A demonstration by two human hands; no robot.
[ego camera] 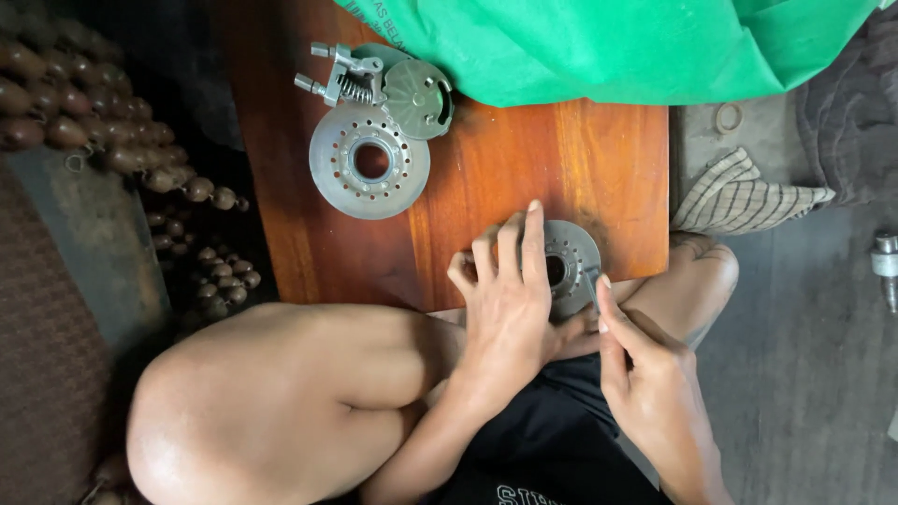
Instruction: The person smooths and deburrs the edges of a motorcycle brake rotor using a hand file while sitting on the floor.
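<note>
Hands at a grey metal disc on the near edge of a wooden table.

Left hand (508,297) lies flat over the disc (569,262), fingers spread and pressing on its left half; right hand (645,374) pinches a thin tool (592,288) against the disc's near rim. The disc is round, dull grey, with a dark centre hole ringed by small holes; it lies flat, face up, so no long axis shows, at the table (486,159) edge above the person's lap. A larger disc (369,161) of the same kind lies well apart at the far left, touching a round plate (418,97) and a spring bracket (346,77). Green bag (617,42) with pale print covers the far edge. Checked cloth (739,196) lies right of the table.
</note>
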